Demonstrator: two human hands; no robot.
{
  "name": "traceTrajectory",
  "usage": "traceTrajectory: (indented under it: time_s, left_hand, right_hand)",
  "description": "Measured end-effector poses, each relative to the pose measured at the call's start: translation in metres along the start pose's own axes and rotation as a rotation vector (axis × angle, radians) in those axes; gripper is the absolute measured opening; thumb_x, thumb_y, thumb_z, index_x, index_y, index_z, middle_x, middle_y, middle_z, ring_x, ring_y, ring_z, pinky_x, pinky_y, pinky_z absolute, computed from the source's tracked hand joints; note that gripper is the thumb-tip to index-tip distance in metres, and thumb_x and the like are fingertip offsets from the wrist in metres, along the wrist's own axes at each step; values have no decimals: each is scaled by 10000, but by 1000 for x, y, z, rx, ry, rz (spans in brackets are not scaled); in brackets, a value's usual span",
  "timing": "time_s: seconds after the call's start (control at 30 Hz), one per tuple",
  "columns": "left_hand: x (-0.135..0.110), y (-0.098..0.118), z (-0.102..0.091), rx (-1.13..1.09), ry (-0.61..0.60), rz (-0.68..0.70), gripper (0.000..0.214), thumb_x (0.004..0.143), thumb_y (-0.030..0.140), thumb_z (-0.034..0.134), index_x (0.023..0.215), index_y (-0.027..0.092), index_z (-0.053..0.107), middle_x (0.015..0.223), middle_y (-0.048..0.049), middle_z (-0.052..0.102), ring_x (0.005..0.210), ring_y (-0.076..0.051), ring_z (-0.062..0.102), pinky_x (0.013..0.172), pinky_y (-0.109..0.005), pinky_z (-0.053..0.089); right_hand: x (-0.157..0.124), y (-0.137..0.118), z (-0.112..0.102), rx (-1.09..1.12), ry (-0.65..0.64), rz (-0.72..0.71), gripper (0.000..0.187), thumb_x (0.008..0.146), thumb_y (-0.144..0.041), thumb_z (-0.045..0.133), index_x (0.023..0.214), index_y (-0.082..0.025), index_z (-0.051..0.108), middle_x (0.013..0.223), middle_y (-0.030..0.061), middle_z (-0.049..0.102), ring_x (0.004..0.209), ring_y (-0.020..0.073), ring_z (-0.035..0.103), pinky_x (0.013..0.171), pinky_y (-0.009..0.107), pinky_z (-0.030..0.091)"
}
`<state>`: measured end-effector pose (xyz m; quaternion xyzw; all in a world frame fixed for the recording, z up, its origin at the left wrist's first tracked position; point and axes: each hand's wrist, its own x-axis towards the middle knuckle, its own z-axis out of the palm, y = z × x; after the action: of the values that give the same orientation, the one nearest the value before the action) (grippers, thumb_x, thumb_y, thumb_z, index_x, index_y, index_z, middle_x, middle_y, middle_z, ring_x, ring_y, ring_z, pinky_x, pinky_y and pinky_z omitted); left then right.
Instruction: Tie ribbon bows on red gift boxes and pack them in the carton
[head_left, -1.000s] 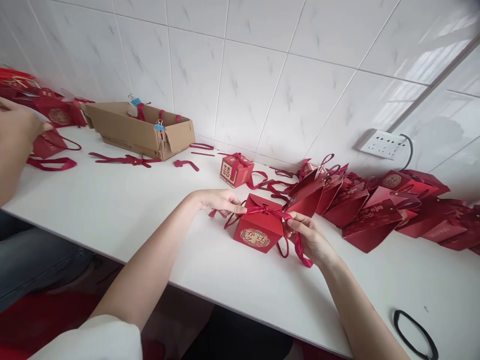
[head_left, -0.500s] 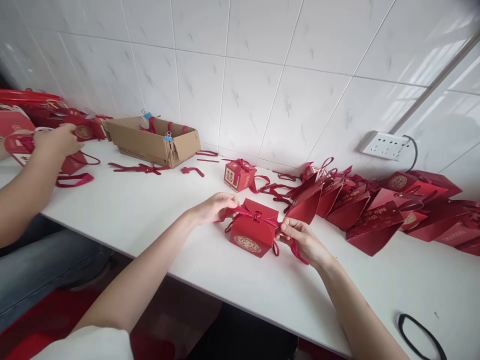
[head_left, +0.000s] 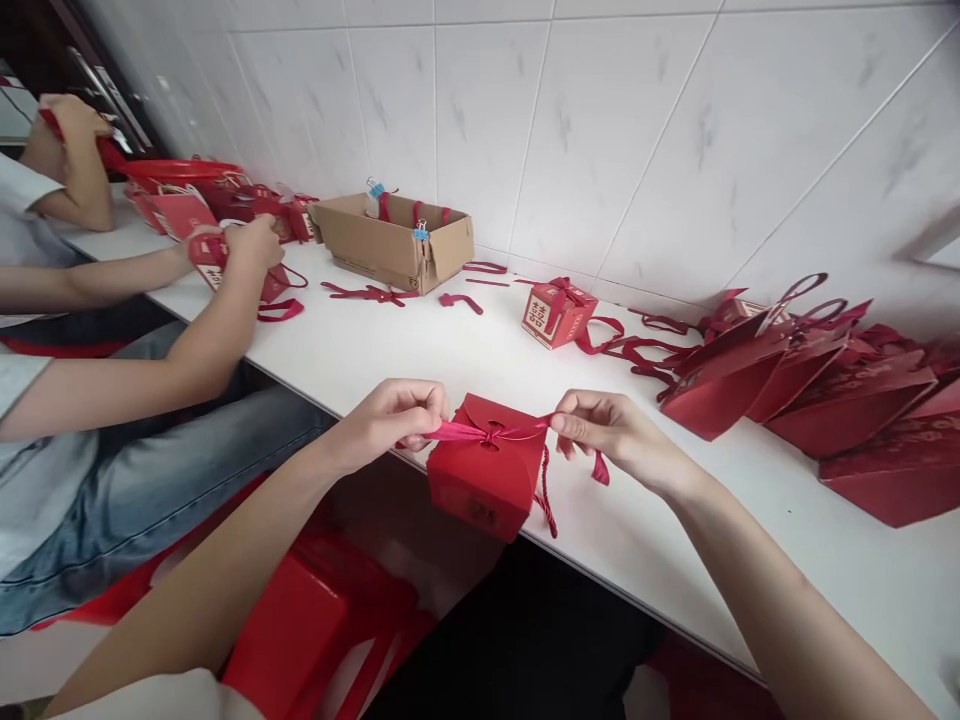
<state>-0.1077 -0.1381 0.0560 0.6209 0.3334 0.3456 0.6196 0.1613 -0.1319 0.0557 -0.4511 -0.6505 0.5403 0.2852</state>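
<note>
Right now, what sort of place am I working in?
Probably a gift-packing workspace: a ribboned red box at the edge of a long white table, loose red ribbons, and more red boxes near the wall.

I've got 1 left hand (head_left: 405,415) and 1 right hand (head_left: 596,428), both bare; 1 ribbon-tied red card box (head_left: 476,485); 1 red-and-cream card cube (head_left: 551,318); 1 open brown cardboard carton (head_left: 367,240); 2 blue metal binder clips (head_left: 421,231); 2 co-workers (head_left: 142,397); 1 long white table (head_left: 360,350). Dark-red paper gift bags (head_left: 724,380): at least 4, overlapping.
</note>
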Motion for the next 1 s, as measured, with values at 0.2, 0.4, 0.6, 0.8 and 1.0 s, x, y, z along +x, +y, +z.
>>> traceTrajectory:
  time_s: [0.2, 0.4, 0.6, 0.8, 1.0]
  left_hand:
    - [-14, 14, -13, 153, -15, -44, 243, 793, 278, 547, 610, 170, 428, 566, 51, 364, 508, -68, 316, 481, -213, 262]
    - [-13, 6, -6, 410, 41, -116, 310, 797, 381, 598, 630, 164, 453, 570, 59, 371, 523, -61, 324, 480, -188, 252]
    - [1, -25, 10, -116, 297, -76, 281, 811, 372, 564, 660, 190, 413, 501, 88, 300, 409, -39, 233, 385, -163, 183]
    - [31, -31, -4, -375, 527, 20, 315, 705, 314, 655, 598, 180, 390, 455, 101, 300, 352, -13, 222, 355, -159, 134]
    - [71, -37, -62, -361, 647, 69, 327, 606, 297, 671, 572, 183, 366, 439, 113, 282, 333, -6, 207, 341, -161, 108]
  right_hand:
    - [9, -29, 19, -57, -41, -12, 378, 731, -534, 676, 708, -167, 586, 544, -19, 521, 518, 94, 464, 473, 220, 388]
    - [-14, -35, 39, -183, -22, -8, 354, 798, -504, 619, 697, -165, 596, 611, 2, 547, 567, 104, 462, 522, 235, 383]
    - [1, -11, 31, 28, 95, -52, 305, 781, -432, 664, 656, -174, 558, 836, 24, 623, 748, 134, 547, 675, 250, 441]
    - [65, 3, 23, 442, 111, -23, 221, 658, -307, 771, 600, -170, 608, 959, 34, 678, 880, 147, 621, 884, 250, 478]
    - [142, 1, 35, 548, 143, -7, 17, 688, -154, 651, 682, -170, 644, 822, 50, 705, 847, 153, 660, 800, 223, 528]
